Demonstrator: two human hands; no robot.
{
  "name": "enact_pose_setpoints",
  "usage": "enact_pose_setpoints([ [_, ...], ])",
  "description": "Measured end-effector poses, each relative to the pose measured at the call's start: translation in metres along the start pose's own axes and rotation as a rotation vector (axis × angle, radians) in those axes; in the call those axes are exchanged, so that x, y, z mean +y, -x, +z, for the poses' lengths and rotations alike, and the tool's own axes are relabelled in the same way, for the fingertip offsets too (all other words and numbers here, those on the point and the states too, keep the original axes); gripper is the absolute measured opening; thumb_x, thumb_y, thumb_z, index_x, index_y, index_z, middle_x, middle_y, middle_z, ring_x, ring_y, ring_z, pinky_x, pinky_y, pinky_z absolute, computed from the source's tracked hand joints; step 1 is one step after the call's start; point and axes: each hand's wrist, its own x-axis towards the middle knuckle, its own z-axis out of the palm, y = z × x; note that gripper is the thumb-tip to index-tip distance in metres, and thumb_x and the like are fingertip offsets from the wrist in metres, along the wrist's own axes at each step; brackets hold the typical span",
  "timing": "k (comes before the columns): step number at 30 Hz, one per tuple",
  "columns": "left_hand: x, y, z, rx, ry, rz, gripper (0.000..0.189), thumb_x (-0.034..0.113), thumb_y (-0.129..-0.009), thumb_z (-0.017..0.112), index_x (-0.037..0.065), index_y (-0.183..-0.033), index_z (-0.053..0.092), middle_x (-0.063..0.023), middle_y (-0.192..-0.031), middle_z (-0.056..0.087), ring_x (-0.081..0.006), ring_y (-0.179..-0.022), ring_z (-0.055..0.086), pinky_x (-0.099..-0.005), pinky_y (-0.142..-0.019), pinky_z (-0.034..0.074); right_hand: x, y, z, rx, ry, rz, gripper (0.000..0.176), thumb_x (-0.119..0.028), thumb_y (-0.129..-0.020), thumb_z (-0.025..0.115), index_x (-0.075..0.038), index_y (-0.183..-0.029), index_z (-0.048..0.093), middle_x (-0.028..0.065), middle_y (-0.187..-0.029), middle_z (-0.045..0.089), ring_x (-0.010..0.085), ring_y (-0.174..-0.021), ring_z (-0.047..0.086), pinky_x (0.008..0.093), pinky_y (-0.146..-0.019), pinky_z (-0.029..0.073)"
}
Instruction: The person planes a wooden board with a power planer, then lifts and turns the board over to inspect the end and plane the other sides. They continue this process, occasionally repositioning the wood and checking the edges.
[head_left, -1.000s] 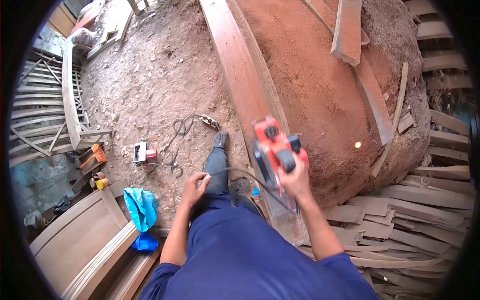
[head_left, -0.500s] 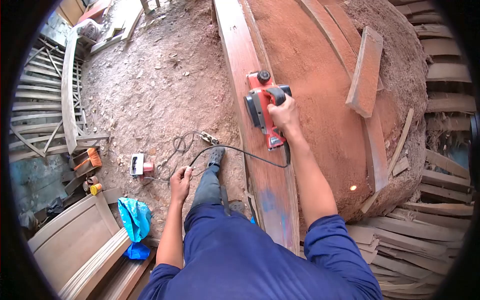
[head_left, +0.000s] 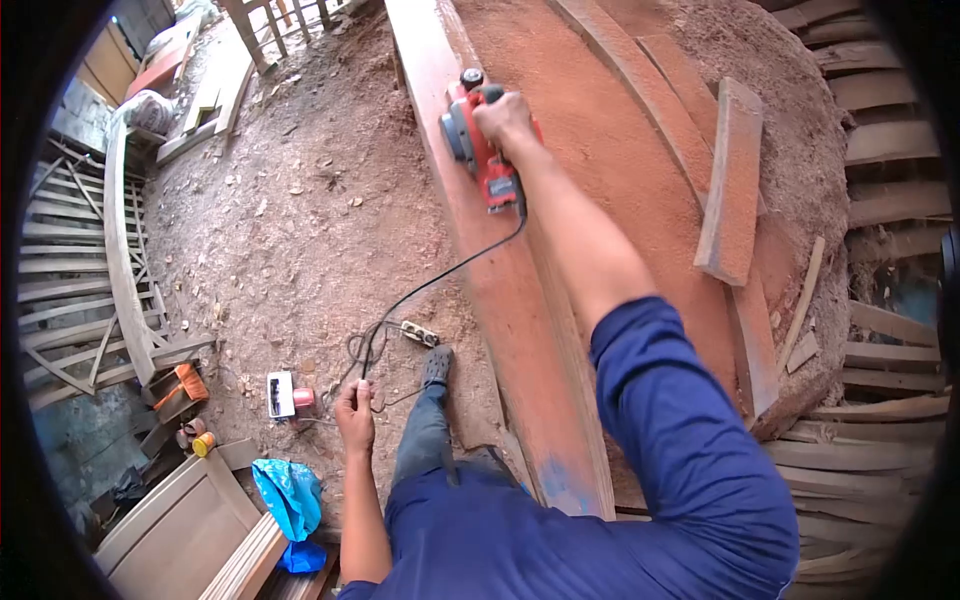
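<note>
My right hand [head_left: 507, 122] is wrapped round the handle of a red and black electric planer [head_left: 480, 150]. The planer rests on a long, thick wooden plank [head_left: 520, 330], on its upper stretch, with my right arm reaching out over the plank's edge. A blue stain marks the plank's near end. From the planer's rear, a black power cord [head_left: 440, 272] sags across to my left hand [head_left: 355, 412], whose fingers are pinched on it. Loops of the cord hang close above that hand.
A power strip [head_left: 419, 333] lies on the dusty ground near my foot. To its left sits a red and white power tool [head_left: 288, 396]. A loose board [head_left: 731, 180] leans on the sawdust heap [head_left: 610, 160] at right. Lower left are a blue bag [head_left: 288, 497] and a panelled door [head_left: 180, 535].
My right hand has pushed the planer forward along the plank, away from me, and the arm is straighter. The cord has followed; my left hand still pinches it.
</note>
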Motion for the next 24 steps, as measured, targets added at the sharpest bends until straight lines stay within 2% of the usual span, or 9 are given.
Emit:
enact_pose_setpoints([
  [4,0.031,0.013,0.005,-0.031,-0.033,0.038,0.024,0.022,-0.1,0.063,0.002,-0.11,0.071,0.0005,-0.086,0.066,-0.008,-0.081,0.059,-0.0248,-0.074,0.047,0.001,-0.106,0.048,0.059,0.051,-0.101,0.023,-0.017,-0.077,0.06,0.003,-0.076,0.071,0.0176,-0.067,0.069,0.0237,-0.06,0.069,0.0382,-0.054,0.054],
  [8,0.019,0.032,-0.003,-0.088,-0.007,0.005,0.023,0.02,-0.1,0.062,0.001,-0.111,0.07,-0.0016,-0.088,0.068,-0.0092,-0.083,0.062,-0.0256,-0.077,0.049,0.011,-0.102,0.041,-0.094,-0.006,-0.092,0.019,-0.018,-0.074,0.063,-0.001,-0.066,0.065,0.0121,-0.06,0.065,0.0204,-0.049,0.062,0.0372,-0.047,0.05],
  [13,-0.017,0.055,-0.025,-0.007,0.008,-0.015,0.024,0.022,-0.102,0.06,0.001,-0.107,0.07,0.0002,-0.088,0.067,-0.0074,-0.082,0.059,-0.0235,-0.075,0.046,0.05,0.015,-0.003,-0.137,0.005,-0.06,0.021,-0.02,-0.074,0.063,0.0,-0.067,0.067,0.0116,-0.059,0.064,0.0203,-0.049,0.062,0.0382,-0.046,0.049],
  [14,-0.026,0.06,-0.029,0.005,0.007,-0.017,0.024,0.022,-0.102,0.06,0.001,-0.108,0.07,0.0005,-0.088,0.067,-0.0071,-0.082,0.059,-0.0234,-0.076,0.046,0.055,0.057,-0.021,-0.162,-0.042,-0.056,0.022,-0.02,-0.075,0.063,0.001,-0.07,0.068,0.0113,-0.057,0.063,0.0202,-0.049,0.062,0.0381,-0.046,0.048],
  [15,-0.031,0.065,-0.032,0.006,0.01,-0.011,0.025,0.023,-0.102,0.06,0.001,-0.108,0.071,0.0002,-0.088,0.067,-0.0076,-0.083,0.059,-0.0239,-0.076,0.047,0.061,0.1,-0.039,-0.136,-0.044,-0.12,0.026,-0.02,-0.075,0.063,0.0,-0.087,0.073,0.0113,-0.061,0.065,0.0196,-0.053,0.064,0.0373,-0.048,0.05],
  [16,-0.034,0.07,-0.032,0.009,0.015,-0.002,0.025,0.023,-0.102,0.06,0.001,-0.108,0.071,0.0,-0.088,0.067,-0.0081,-0.083,0.06,-0.0244,-0.076,0.047,0.096,0.124,-0.041,-0.101,-0.048,-0.209,0.035,-0.02,-0.075,0.062,-0.006,-0.105,0.074,0.0105,-0.07,0.068,0.02,-0.063,0.067,0.0379,-0.056,0.053],
  [17,-0.036,0.077,-0.032,0.004,0.015,0.002,0.025,0.023,-0.102,0.06,0.001,-0.108,0.071,0.0,-0.088,0.067,-0.0081,-0.083,0.06,-0.0244,-0.076,0.047,0.091,0.173,-0.068,-0.151,0.017,-0.173,0.041,-0.026,-0.074,0.064,-0.017,-0.113,0.075,0.0203,-0.09,0.072,0.0307,-0.089,0.071,0.0401,-0.081,0.055],
  [22,-0.059,0.102,-0.019,-0.149,-0.132,0.055,0.026,0.025,-0.099,0.065,0.001,-0.107,0.071,-0.0047,-0.092,0.073,-0.0118,-0.087,0.064,-0.0286,-0.081,0.05,0.195,0.364,-0.122,-0.062,0.024,-0.136,0.034,-0.019,-0.076,0.068,-0.001,-0.105,0.064,0.0217,-0.091,0.067,0.0348,-0.089,0.068,0.0428,-0.079,0.053],
  [24,-0.03,0.124,-0.01,-0.221,-0.257,0.063,0.024,0.024,-0.096,0.067,0.003,-0.107,0.072,-0.0086,-0.095,0.074,-0.0172,-0.09,0.068,-0.0311,-0.084,0.051,0.194,0.45,-0.159,-0.092,-0.018,-0.072,0.03,-0.015,-0.08,0.069,0.001,-0.104,0.063,0.0202,-0.091,0.069,0.0351,-0.088,0.069,0.0417,-0.081,0.054],
])
